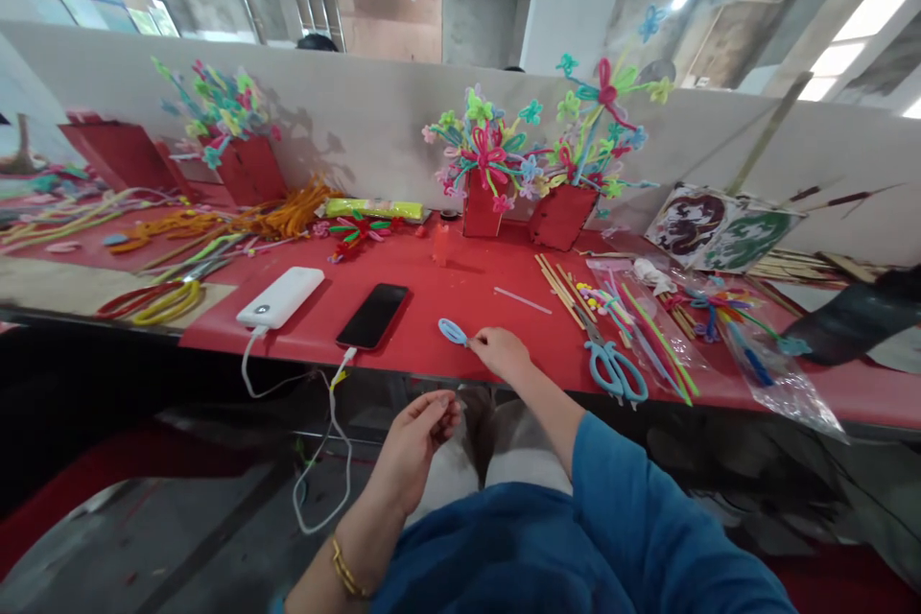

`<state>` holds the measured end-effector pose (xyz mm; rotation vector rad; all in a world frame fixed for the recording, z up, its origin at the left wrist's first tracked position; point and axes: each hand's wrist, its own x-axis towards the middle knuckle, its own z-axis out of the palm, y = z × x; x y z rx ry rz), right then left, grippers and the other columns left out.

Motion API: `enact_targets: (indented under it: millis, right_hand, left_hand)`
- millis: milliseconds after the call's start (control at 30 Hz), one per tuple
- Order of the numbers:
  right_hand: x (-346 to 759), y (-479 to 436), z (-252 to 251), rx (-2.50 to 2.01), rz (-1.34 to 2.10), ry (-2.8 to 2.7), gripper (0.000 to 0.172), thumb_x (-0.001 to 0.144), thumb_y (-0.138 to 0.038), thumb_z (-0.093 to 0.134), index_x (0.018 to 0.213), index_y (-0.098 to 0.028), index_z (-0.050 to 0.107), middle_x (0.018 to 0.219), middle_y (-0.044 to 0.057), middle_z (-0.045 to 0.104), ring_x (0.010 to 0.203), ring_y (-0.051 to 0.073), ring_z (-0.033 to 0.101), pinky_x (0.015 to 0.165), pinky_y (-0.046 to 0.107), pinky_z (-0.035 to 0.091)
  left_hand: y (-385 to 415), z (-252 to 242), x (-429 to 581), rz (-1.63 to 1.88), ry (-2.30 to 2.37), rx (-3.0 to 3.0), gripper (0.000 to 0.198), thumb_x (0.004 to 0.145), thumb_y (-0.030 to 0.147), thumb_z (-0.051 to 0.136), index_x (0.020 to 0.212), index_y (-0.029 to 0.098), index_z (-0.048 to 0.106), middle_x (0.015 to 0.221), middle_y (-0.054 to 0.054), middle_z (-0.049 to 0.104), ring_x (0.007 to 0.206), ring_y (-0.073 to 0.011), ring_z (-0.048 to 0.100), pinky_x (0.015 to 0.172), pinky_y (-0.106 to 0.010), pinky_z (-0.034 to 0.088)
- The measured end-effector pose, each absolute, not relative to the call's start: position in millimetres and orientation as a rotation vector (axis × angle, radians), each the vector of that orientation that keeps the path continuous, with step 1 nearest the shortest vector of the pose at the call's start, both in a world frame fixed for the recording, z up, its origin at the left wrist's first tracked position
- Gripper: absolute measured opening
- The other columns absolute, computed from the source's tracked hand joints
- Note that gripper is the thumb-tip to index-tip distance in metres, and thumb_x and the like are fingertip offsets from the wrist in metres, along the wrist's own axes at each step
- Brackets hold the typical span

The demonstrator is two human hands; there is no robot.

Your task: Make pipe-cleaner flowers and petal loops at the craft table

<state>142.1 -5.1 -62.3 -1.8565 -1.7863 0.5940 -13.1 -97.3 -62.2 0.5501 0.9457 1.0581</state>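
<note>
My right hand (500, 353) is at the front of the red table (467, 278), its fingertips pinching the end of a light blue pipe-cleaner loop (453, 332). The loop lies flat or just above the tabletop; which one I cannot tell. Over my lap, below the table edge, my left hand (424, 432) has its fingers curled together, and whatever may be in them is hidden. A pale pink pipe cleaner (523, 300) lies on the table beyond my right hand. To the right are scissors (615, 369) with blue handles.
A black phone (372, 316) and a white power bank (280, 297) lie left, their white cable hanging over the edge. Red boxes (482, 206) with pipe-cleaner flowers (489, 153) stand along the back partition. Wooden sticks (559, 288), plastic bags (781, 384) and a dark bottle (856, 317) sit right.
</note>
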Motion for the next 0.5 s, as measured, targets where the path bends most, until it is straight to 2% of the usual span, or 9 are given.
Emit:
enact_targets:
  millis: [300, 500]
  right_hand:
    - [182, -42, -26, -1.801, 0.436, -1.88, 0.024, 0.079, -0.034, 0.041, 0.087, -0.022, 0.06, 0.082, 0.002, 0.063, 0.073, 0.015, 0.056, 0.063, 0.023, 0.037]
    - [145, -23, -47, -1.814, 0.437, -1.894, 0.017, 0.072, -0.032, 0.052, 0.082, -0.022, 0.061, 0.089, 0.005, 0.06, 0.084, 0.019, 0.054, 0.07, 0.027, 0.037]
  left_hand:
    - [-105, -79, -9, 0.962, 0.984, 0.551, 0.017, 0.063, 0.026, 0.065, 0.071, 0.012, 0.061, 0.062, -0.001, 0.061, 0.054, -0.009, 0.052, 0.055, -0.021, 0.037]
    - [-113, -83, 0, 0.916, 0.95, 0.624, 0.014, 0.065, 0.027, 0.062, 0.071, 0.014, 0.061, 0.063, -0.001, 0.06, 0.055, -0.0102, 0.052, 0.057, -0.022, 0.037]
